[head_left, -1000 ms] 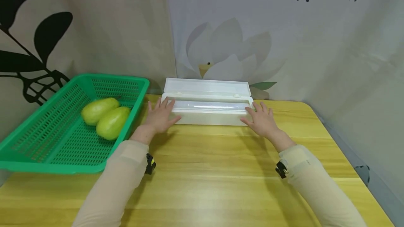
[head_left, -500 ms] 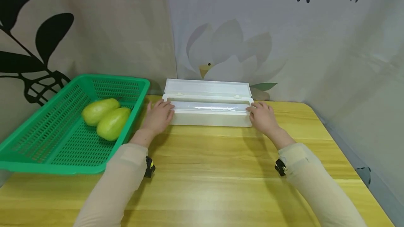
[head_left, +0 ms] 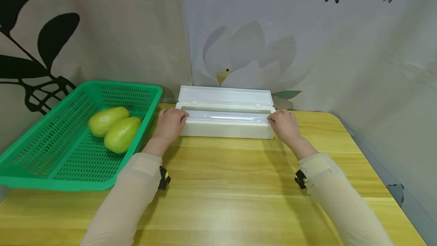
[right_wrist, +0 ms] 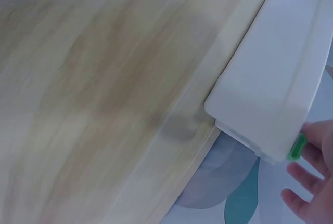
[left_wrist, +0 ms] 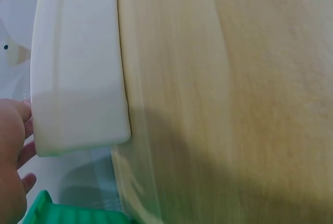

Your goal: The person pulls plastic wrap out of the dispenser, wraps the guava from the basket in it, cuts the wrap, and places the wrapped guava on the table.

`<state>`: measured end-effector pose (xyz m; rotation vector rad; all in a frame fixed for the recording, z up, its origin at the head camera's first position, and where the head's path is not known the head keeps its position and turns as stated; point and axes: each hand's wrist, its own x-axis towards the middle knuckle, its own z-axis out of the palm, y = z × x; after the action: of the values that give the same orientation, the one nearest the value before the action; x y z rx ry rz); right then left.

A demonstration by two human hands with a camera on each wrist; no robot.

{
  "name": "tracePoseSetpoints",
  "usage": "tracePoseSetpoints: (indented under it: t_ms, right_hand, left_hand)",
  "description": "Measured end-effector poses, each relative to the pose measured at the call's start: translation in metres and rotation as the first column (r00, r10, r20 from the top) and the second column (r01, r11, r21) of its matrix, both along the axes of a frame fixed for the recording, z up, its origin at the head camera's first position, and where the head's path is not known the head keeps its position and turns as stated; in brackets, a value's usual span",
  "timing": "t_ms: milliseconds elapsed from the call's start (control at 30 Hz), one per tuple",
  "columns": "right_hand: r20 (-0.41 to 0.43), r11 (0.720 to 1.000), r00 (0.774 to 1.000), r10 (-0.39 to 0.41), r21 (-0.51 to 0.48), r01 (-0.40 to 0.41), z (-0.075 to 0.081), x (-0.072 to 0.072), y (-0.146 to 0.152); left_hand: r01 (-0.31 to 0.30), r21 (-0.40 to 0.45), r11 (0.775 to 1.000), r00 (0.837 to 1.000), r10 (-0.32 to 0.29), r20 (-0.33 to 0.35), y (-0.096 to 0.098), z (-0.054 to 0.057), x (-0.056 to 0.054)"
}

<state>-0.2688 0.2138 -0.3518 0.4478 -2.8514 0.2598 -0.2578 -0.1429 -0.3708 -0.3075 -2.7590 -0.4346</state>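
A long white cling film dispenser (head_left: 227,130) stands at the back of the table with its lid (head_left: 225,95) tipped back. A shiny strip of cling film (head_left: 227,116) stretches along its top. At the left end, my left hand (head_left: 170,125) pinches the film's edge between curled fingers and thumb. My right hand (head_left: 284,125) pinches the film at the other end in the same way. In the right wrist view, a small green piece (right_wrist: 297,146) shows at the dispenser's end, beside the right fingers. The fingertips' exact hold is partly hidden.
A green plastic basket (head_left: 61,182) stands on the left, close to my left forearm. Two pale green oval fruits or gourds (head_left: 122,135) lie in it. The wooden table (head_left: 218,200) meets a printed cloth backdrop (head_left: 246,48) just behind the dispenser.
Both hands had spread fingers at the dispenser's ends; the fingers have since drawn in and closed on the film's edge. The dispenser and basket stay in place.
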Motion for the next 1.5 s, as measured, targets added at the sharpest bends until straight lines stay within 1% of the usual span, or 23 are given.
tracePoseSetpoints:
  t_ms: [167,267,367,467,533,600,667,733,833,967,1033,1100,1133,1167,1233,1300,1333,1367,1400,1467,1500]
  right_hand:
    - [-0.047,0.999,0.999,-0.022,0.037,0.024,0.001,-0.006,-0.004]
    - [-0.049,0.998,0.998,-0.041,0.044,0.043,0.002,-0.009,-0.006]
    - [-0.057,0.997,0.997,-0.049,0.049,0.052,0.001,-0.013,-0.006]
    - [-0.057,0.998,0.997,-0.057,0.033,0.059,0.000,-0.016,-0.005]
    - [-0.027,0.997,0.997,-0.073,-0.005,0.073,0.000,-0.019,-0.005]
    - [0.030,0.994,0.995,-0.098,-0.053,0.099,0.002,-0.021,-0.005]
    - [0.094,0.986,0.989,-0.116,-0.111,0.126,0.003,-0.023,-0.005]
    - [0.140,0.975,0.982,-0.127,-0.164,0.150,0.004,-0.025,-0.005]
    - [0.163,0.962,0.978,-0.129,-0.219,0.163,0.004,-0.027,-0.004]
    - [0.161,0.953,0.978,-0.135,-0.249,0.173,0.004,-0.030,-0.003]
    - [0.184,0.941,0.974,-0.135,-0.283,0.184,0.004,-0.031,-0.003]
    - [0.222,0.918,0.967,-0.126,-0.343,0.198,0.005,-0.033,-0.003]
    - [0.246,0.901,0.962,-0.119,-0.380,0.209,0.005,-0.034,-0.003]
    - [0.276,0.878,0.955,-0.110,-0.424,0.224,0.006,-0.034,-0.003]
    - [0.343,0.821,0.934,-0.099,-0.502,0.272,0.009,-0.036,-0.004]
    - [0.412,0.766,0.906,-0.097,-0.550,0.332,0.012,-0.039,-0.004]
    - [0.445,0.742,0.890,-0.099,-0.563,0.364,0.013,-0.040,-0.005]
    - [0.474,0.721,0.875,-0.100,-0.571,0.392,0.014,-0.041,-0.006]
    - [0.497,0.708,0.861,-0.108,-0.569,0.418,0.016,-0.042,-0.006]
    - [0.519,0.696,0.847,-0.116,-0.566,0.442,0.017,-0.045,-0.007]
    - [0.521,0.692,0.845,-0.120,-0.567,0.448,0.018,-0.046,-0.008]
  left_hand:
    - [-0.038,-0.006,0.999,0.999,0.038,-0.009,0.000,0.003,-0.005]
    - [-0.065,0.003,0.998,0.998,0.065,0.003,0.001,0.005,-0.008]
    - [-0.091,0.037,0.995,0.996,0.090,0.019,0.003,0.006,-0.010]
    - [-0.112,0.091,0.990,0.993,0.110,0.035,0.004,0.007,-0.014]
    - [-0.125,0.137,0.983,0.992,0.121,0.043,0.003,0.007,-0.016]
    - [-0.143,0.196,0.970,0.989,0.134,0.060,0.002,0.006,-0.018]
    - [-0.161,0.245,0.956,0.986,0.147,0.075,0.001,0.005,-0.018]
    - [-0.176,0.278,0.944,0.984,0.158,0.086,0.001,0.004,-0.019]
    - [-0.190,0.278,0.942,0.981,0.174,0.083,0.001,0.003,-0.018]
    - [-0.205,0.262,0.943,0.979,0.192,0.073,0.001,0.002,-0.019]
    - [-0.209,0.288,0.935,0.978,0.192,0.088,0.002,0.002,-0.021]
    - [-0.217,0.342,0.914,0.975,0.186,0.121,0.003,0.003,-0.023]
    - [-0.216,0.383,0.898,0.975,0.176,0.137,0.003,0.003,-0.024]
    - [-0.216,0.427,0.878,0.974,0.164,0.157,0.003,0.004,-0.025]
    - [-0.229,0.512,0.828,0.969,0.145,0.198,0.005,0.007,-0.026]
    - [-0.259,0.565,0.783,0.959,0.138,0.248,0.005,0.011,-0.027]
    - [-0.280,0.584,0.762,0.951,0.137,0.278,0.006,0.013,-0.027]
    - [-0.306,0.586,0.750,0.940,0.141,0.309,0.006,0.016,-0.028]
    - [-0.330,0.585,0.740,0.929,0.145,0.341,0.006,0.018,-0.028]
    - [-0.371,0.567,0.735,0.907,0.157,0.390,0.006,0.022,-0.030]
    - [-0.388,0.561,0.731,0.897,0.161,0.411,0.007,0.024,-0.031]
